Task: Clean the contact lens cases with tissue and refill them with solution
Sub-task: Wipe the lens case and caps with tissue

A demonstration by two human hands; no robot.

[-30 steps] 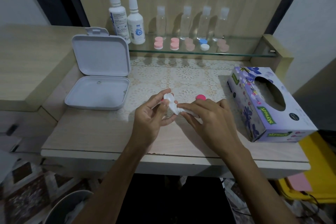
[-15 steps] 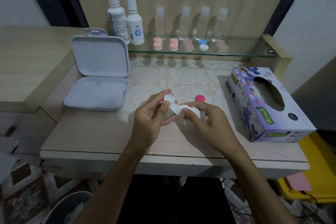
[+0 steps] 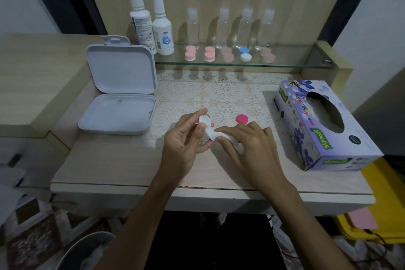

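Lens case (image 3: 207, 128) pinched upright in left hand (image 3: 186, 149), long axis running away from body. Tissue wad (image 3: 228, 138) pinched in right hand (image 3: 252, 149), pressed against case's near end, between both hands.

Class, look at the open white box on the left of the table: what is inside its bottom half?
The open white box shows only a bare white floor with a small round mark. Nothing lies in the visible part; its near inner wall is hidden by the rim.
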